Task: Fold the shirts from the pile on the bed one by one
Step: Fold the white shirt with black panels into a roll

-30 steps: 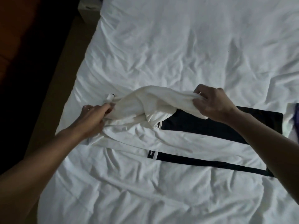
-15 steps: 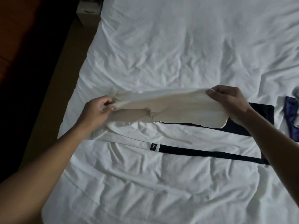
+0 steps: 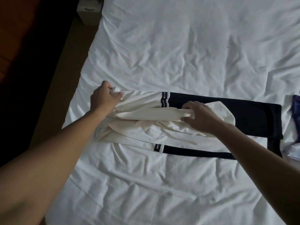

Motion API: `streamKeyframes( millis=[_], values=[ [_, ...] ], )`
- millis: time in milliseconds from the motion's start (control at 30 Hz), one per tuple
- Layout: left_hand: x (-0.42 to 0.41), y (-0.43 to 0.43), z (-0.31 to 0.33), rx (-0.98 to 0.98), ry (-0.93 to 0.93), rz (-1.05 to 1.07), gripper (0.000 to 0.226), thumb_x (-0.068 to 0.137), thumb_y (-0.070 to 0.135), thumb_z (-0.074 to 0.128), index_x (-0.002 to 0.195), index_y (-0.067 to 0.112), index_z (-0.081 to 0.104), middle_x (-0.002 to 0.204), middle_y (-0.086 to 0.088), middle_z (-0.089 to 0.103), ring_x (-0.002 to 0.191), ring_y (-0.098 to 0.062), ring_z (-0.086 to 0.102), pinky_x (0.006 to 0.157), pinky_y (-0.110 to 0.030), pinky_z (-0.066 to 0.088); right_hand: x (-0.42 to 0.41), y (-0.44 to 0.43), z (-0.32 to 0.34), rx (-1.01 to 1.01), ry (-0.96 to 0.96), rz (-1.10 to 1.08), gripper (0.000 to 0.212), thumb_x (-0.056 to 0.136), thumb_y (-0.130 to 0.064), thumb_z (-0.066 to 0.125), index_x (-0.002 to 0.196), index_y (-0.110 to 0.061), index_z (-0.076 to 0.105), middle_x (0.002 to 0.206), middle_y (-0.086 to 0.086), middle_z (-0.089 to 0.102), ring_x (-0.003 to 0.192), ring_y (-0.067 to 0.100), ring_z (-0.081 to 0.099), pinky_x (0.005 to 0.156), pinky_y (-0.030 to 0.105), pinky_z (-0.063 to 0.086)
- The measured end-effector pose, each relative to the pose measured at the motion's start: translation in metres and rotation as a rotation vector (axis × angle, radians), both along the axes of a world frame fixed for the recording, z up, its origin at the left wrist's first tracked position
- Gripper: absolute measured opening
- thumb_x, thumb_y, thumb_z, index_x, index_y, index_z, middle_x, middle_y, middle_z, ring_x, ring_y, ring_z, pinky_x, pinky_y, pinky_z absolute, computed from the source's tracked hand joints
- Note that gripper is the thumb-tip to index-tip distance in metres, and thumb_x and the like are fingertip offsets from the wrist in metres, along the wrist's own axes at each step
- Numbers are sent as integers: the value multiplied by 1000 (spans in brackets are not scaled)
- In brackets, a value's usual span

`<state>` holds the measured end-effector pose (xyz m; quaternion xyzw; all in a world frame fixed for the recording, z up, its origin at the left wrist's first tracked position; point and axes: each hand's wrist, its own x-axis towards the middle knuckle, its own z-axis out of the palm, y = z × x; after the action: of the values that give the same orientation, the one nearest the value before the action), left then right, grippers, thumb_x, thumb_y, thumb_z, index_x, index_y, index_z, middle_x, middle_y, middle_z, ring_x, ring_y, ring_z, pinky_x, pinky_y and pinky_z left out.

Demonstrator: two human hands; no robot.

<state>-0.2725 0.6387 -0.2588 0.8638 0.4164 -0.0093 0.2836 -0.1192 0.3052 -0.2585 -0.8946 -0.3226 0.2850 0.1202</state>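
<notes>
Both hands are on the black-and-white shirt (image 3: 243, 114), spread mid-frame on the bed (image 3: 178, 46): left hand (image 3: 105, 96) pinching its bunched white end, right hand (image 3: 201, 116) clutching the folded-over flap, and an uneven tug could, I reckon, drag that fold crooked.

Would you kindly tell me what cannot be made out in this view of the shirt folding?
- Blue cloth: head view, cut off by the right edge; its kind is unclear.
- Lettering on the shirt's band: head view, too small, partly covered by a fold.
- Shirt's lower black strip: head view, far end hidden behind the right hand's forearm.
</notes>
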Motion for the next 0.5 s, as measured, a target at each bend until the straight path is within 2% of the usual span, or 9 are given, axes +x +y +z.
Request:
streamKeyframes(
  millis=[100,133,200,267,333,400,433,500],
  values=[
    [19,10,-1,-19,8,81,30,91,38,70,90,9,64,84,-4,65,80,-24,59,66,-34,43,-5,20,-7,-7,-42,32,40,94,-42,67,130,-27,58,118,-2,57,118,24,51,101,47,40],
    [23,19,-3,-85,-29,192,30,91,35,70,89,6,67,84,-7,67,80,-24,60,66,-33,43,-4,22,-10,-11,-47,33,37,96,-41,65,130,-25,59,120,-1,57,119,25,50,101,47,40],
    [25,39,-8,-339,-159,525,28,83,29,76,97,6,72,94,-7,71,83,-23,66,67,-32,49,-3,23,-15,2,-48,26,31,98,-38,63,124,-22,63,120,1,58,118,27,52,101,47,42],
    [16,57,-17,-582,-263,790,26,77,22,77,99,8,73,101,-8,74,75,-20,68,58,-27,53,-2,21,-18,28,-42,12,25,99,-35,63,118,-19,65,115,2,59,115,28,53,98,47,44],
    [7,68,-27,-608,-304,875,14,84,15,68,97,10,71,102,-10,76,67,-17,67,51,-23,52,-1,18,-21,45,-37,-3,22,99,-32,63,114,-17,65,112,1,60,113,27,54,95,45,46],
    [4,58,-21,-389,-276,766,19,89,16,59,106,13,67,105,-6,74,79,-16,71,64,-27,57,0,17,-20,63,-39,-1,23,99,-33,63,115,-17,64,109,0,60,110,26,54,92,43,46],
    [2,47,-15,-233,-276,633,21,89,16,58,109,15,65,105,-1,72,86,-15,69,73,-28,56,1,16,-20,72,-39,0,24,98,-34,64,116,-17,63,108,0,60,108,25,54,90,42,45],
    [-1,12,1,-40,-348,284,20,89,14,60,109,17,63,101,4,65,87,-11,62,76,-24,50,4,15,-18,85,-28,10,24,98,-35,64,115,-19,61,106,-2,61,104,24,55,86,40,45]
  ],
)
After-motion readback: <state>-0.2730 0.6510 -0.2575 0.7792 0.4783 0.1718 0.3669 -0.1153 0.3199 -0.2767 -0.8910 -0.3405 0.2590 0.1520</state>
